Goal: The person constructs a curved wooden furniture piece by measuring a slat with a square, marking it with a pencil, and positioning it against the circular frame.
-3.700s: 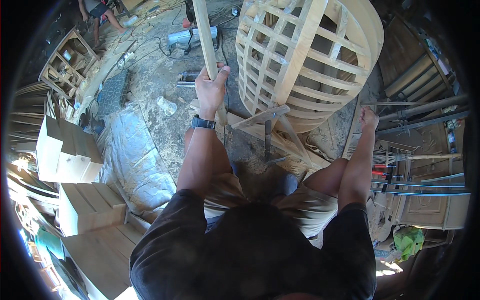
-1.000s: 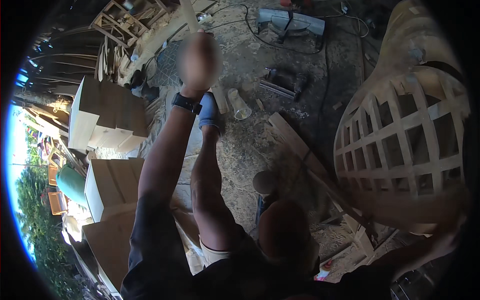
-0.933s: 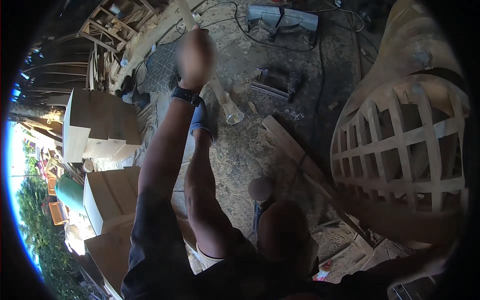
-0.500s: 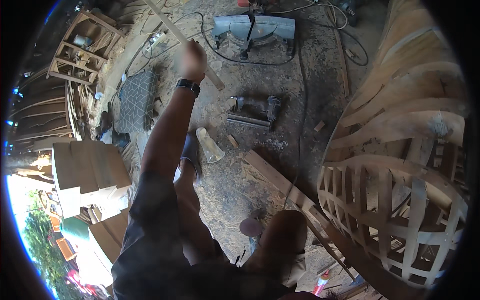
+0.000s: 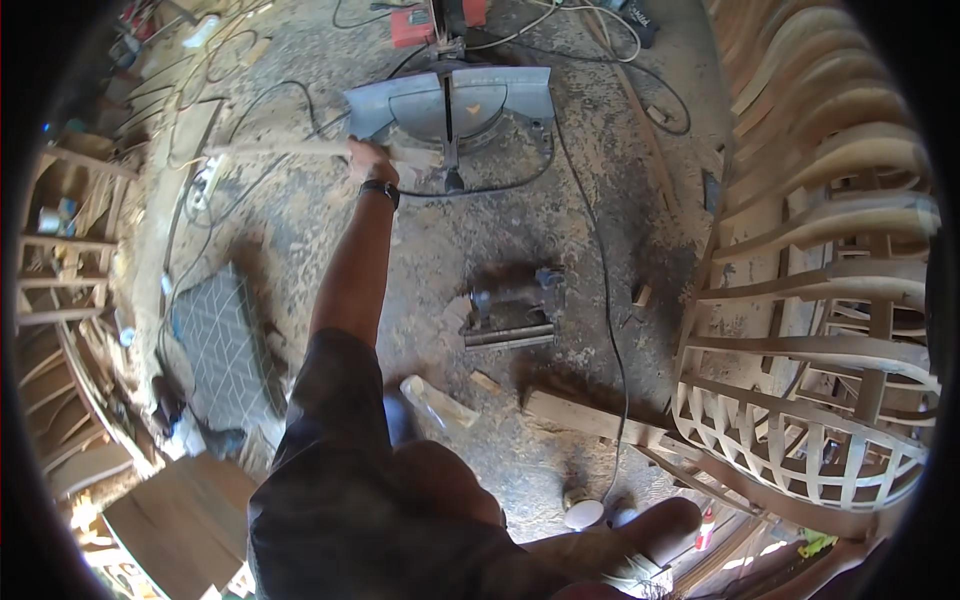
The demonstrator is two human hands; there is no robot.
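Observation:
At the end of my outstretched left arm, my left hand (image 5: 372, 160) is closed around a wooden strip (image 5: 275, 149). The strip lies roughly crosswise, blurred, its right end in front of the mitre saw (image 5: 450, 105) with its grey table. A dark watch sits on that wrist. At the lower right edge, my right hand (image 5: 858, 552) is beside the end of the curved wooden frame (image 5: 815, 440); its fingers cannot be made out. Between my body and the saw, a nail gun (image 5: 510, 325) rests on the floor.
A power tool with a round pale disc (image 5: 583, 514) stands near my knee, a cord running from it. A plank (image 5: 590, 418) lies by the frame. A patterned grey cushion (image 5: 228, 350), cardboard (image 5: 185, 520) and a wooden rack (image 5: 65, 240) are at left. Cables cross the dusty floor.
My left hand has carried the strip forward to the mitre saw and turned it from slanting to nearly crosswise. My view has shifted; my right arm now shows at the lower right.

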